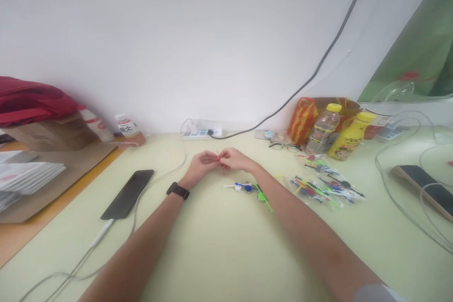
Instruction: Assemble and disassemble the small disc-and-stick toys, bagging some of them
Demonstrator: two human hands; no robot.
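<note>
Both hands meet over the middle of the table. My left hand (pixel 204 166) is closed, its fingertips pinching a small red plastic piece (pixel 223 168). On the same piece, from the other side, my right hand (pixel 235 158) is closed too. The fingers cover most of it, and only thin red ends stick out. Just below my right hand lie small plastic pieces: a white one (pixel 238 188), a blue one (pixel 248 188) and a green one (pixel 261 197), each with thin stick-like arms. My right forearm passes close beside the green one.
Several bagged colourful plastic pieces (pixel 318 188) lie to the right, below a clear bottle (pixel 322 127) and a yellow bottle (pixel 352 137). Glasses (pixel 285 146) rest near a power strip (pixel 203 134). At left are a phone (pixel 128 194) on a cable and a small bottle (pixel 130 130).
</note>
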